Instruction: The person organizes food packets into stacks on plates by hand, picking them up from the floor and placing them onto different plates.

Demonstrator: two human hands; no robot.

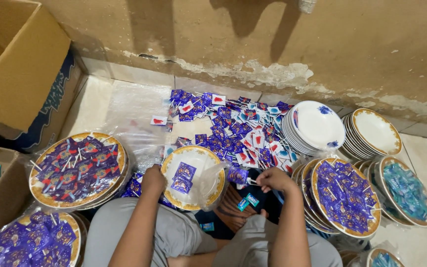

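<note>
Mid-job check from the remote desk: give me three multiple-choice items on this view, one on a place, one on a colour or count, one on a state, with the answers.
1. Where does the loose pile of sachets lie?
A. On the floor by the wall
B. Inside the cardboard box
C. On the white plate stack

2. What colour are the packets on the plate at far right?
A. Red
B. Teal blue
C. Yellow

3. What is the right hand doing?
A. Resting flat and empty
B. Pinching a purple sachet
C. Gripping a plate rim

Answers: 1 A, the pile spreads over the tiles below the wall. 2 B, those packets are teal, unlike the purple ones elsewhere. 3 B, its fingers close on a sachet beside the gold-rimmed plate, whose rim the left hand holds.
</note>
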